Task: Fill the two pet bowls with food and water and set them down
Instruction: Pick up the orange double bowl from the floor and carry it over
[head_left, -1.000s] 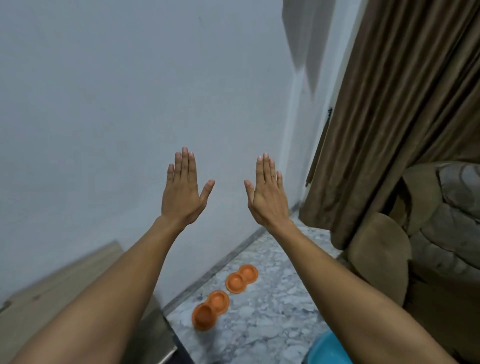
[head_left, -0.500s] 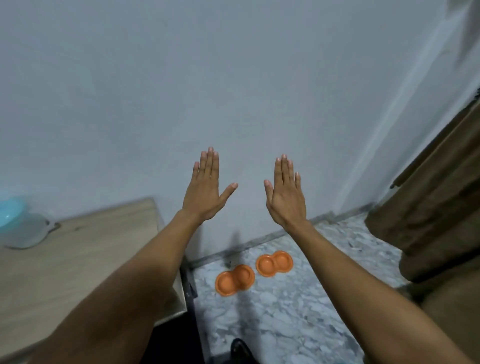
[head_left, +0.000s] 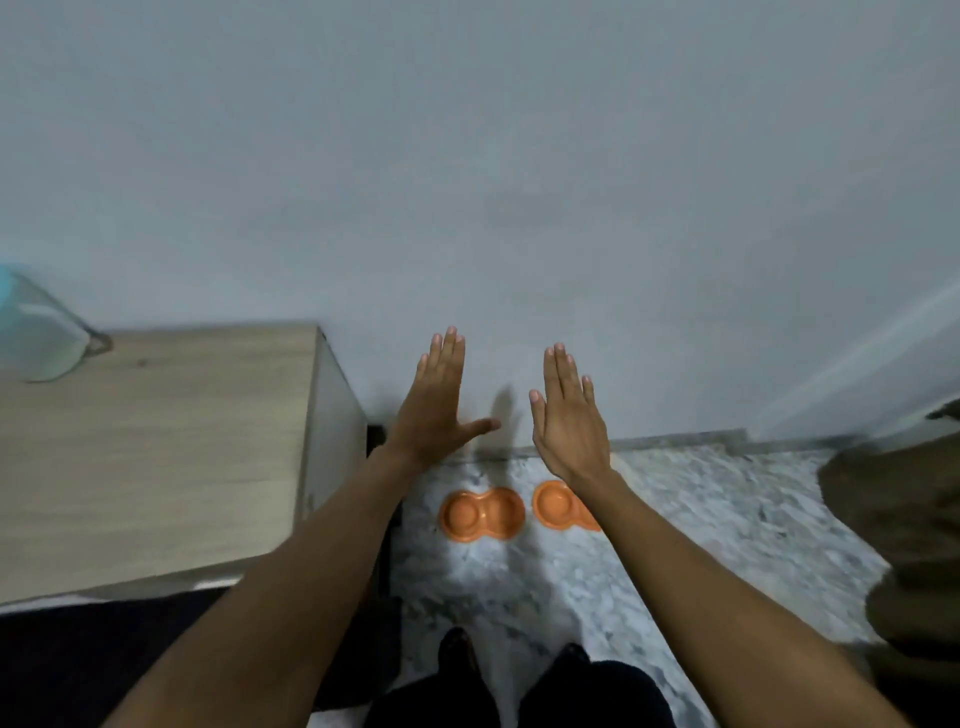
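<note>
Bowls sit side by side on the marble floor (head_left: 701, 519), close to the foot of the wall (head_left: 467, 156). The left pet bowl (head_left: 480, 514) shows two round wells, both bare orange inside. The right pet bowl (head_left: 555, 506), just apart at its three o'clock, is partly covered by the right forearm, and its one visible well is bare orange too.

At twelve o'clock from the bowls, the left hand (head_left: 439, 402) and right hand (head_left: 569, 415) are held up flat with fingers straight, grasping nothing.

At nine o'clock stands a wooden cabinet (head_left: 156, 457), its front corner near the left pet bowl. A clear jug (head_left: 39, 340) rests at its far end, too blurred to tell its contents.

Floor lies open toward three o'clock as far as brown fabric (head_left: 909, 519), and toward six o'clock down to the person's dark legs (head_left: 587, 691).
</note>
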